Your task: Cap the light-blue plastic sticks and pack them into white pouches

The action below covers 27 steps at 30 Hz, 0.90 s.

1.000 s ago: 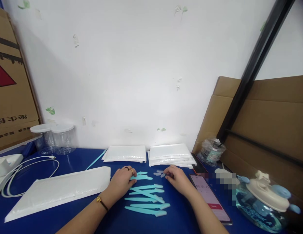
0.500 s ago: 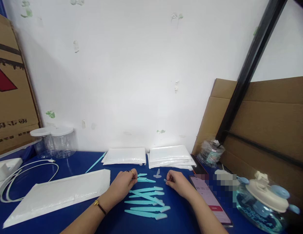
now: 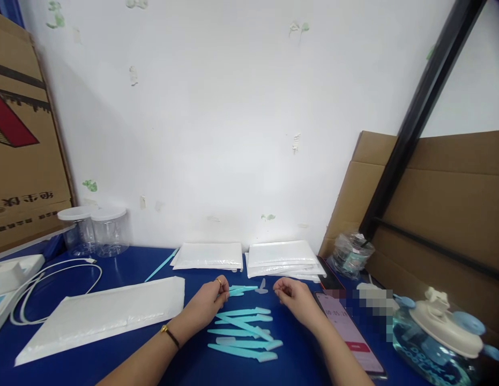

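Note:
My left hand [image 3: 211,300] is closed in a pinch at the handle end of a turquoise eyebrow razor [image 3: 249,288], which points to the right. Another razor lies close under it, partly hidden by my fingers. Just right of the blade end are clear plastic blade caps [image 3: 262,287]. My right hand [image 3: 291,296] hovers beside these caps, fingers loosely curled and thumb apart, with nothing visible in them. Below both hands, several turquoise razors [image 3: 241,351] lie roughly in a row, some crossing. One loose clear cap [image 3: 225,340] rests among them.
White padded mailers [image 3: 207,255] and a second stack [image 3: 283,257] lie by the wall. One large mailer [image 3: 108,311] is at left, near a white cable [image 3: 52,262] and clear jars [image 3: 108,233]. A phone [image 3: 351,332] and water bottle [image 3: 438,338] are at right.
The clear cap at my right fingertips has left them, and a cap now lies among the lower razors. The razor at my left hand has shifted, its tip now near the other caps.

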Motion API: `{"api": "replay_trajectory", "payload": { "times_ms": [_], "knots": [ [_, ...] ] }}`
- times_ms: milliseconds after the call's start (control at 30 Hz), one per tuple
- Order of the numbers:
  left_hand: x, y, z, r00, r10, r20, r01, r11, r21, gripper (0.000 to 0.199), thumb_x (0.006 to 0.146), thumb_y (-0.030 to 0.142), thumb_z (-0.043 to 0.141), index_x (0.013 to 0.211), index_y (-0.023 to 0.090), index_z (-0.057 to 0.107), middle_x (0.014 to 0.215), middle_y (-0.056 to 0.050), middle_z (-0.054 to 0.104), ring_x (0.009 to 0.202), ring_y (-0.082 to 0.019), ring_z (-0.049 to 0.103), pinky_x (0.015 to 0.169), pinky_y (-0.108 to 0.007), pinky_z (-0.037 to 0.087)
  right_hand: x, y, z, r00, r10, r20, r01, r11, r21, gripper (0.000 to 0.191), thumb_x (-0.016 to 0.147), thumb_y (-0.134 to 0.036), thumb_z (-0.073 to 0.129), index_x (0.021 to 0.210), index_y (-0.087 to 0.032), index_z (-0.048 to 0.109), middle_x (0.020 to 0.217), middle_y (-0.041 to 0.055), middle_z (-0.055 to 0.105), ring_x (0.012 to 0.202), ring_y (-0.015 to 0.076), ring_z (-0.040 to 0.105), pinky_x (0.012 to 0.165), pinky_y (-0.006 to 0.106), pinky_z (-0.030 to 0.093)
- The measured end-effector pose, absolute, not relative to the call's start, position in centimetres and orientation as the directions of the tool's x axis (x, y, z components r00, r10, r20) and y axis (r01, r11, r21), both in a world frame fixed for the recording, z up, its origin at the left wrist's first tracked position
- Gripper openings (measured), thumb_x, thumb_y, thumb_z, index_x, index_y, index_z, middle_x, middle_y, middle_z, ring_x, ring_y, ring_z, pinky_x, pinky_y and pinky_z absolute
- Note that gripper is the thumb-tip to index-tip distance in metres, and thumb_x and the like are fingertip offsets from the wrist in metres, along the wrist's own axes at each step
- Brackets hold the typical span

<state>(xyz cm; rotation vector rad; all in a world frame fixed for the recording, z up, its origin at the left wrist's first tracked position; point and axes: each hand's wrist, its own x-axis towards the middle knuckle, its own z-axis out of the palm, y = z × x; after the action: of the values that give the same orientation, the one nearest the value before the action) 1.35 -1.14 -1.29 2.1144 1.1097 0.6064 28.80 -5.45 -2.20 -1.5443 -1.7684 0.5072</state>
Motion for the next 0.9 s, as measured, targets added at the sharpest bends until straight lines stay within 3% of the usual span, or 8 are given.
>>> {"api": "replay_trajectory", "payload": {
  "times_ms": [267,467,633,900],
  "knots": [
    [1.4,-0.7,-2.5,0.529,0.831,0.173,0.503,-0.471,0.724,0.007,0.086,0.026,0.039,0.083,0.021,0.044,0.069,0.004,0.051,0.064,-0.012,0.049,0.059,-0.021,0.035,26.9,-4.1,-3.3,-0.103,0.937,0.334,0.780,0.284,-0.557,0.013,0.078,-0.018,0.052,0.083,-0.020,0.064,0.087,0.0036,0.060,0.079,0.0182,0.057,0.072,0.027,0.043],
    [1.3,-0.8,-1.9,0.521,0.828,0.206,0.530,-0.503,0.682,0.009,0.085,0.026,0.040,0.082,0.021,0.046,0.073,0.003,0.052,0.067,-0.012,0.047,0.061,-0.021,0.034,26.3,-3.3,-4.5,-0.046,0.972,0.231,0.789,0.177,-0.588,0.004,0.072,-0.015,0.058,0.071,-0.018,0.058,0.082,0.0029,0.057,0.072,0.0165,0.056,0.066,0.025,0.042],
    [1.1,-0.6,-1.9,0.509,0.835,0.209,0.540,-0.499,0.678,0.009,0.084,0.026,0.041,0.080,0.020,0.047,0.074,0.002,0.054,0.068,-0.013,0.048,0.063,-0.022,0.034,26.4,-4.0,-4.0,-0.115,0.960,0.255,0.793,0.243,-0.559,0.009,0.072,-0.011,0.055,0.071,-0.019,0.057,0.078,0.0014,0.058,0.074,0.0167,0.054,0.067,0.025,0.038],
    [1.0,-0.6,-1.5,0.506,0.841,0.191,0.550,-0.485,0.680,0.009,0.083,0.027,0.041,0.079,0.020,0.046,0.072,0.002,0.053,0.067,-0.013,0.047,0.062,-0.022,0.035,27.2,-4.4,-3.3,-0.094,0.957,0.273,0.475,0.284,-0.833,0.007,0.082,-0.023,0.049,0.081,-0.019,0.055,0.068,-0.0020,0.053,0.062,0.0127,0.049,0.057,0.022,0.037]
  ]
}}
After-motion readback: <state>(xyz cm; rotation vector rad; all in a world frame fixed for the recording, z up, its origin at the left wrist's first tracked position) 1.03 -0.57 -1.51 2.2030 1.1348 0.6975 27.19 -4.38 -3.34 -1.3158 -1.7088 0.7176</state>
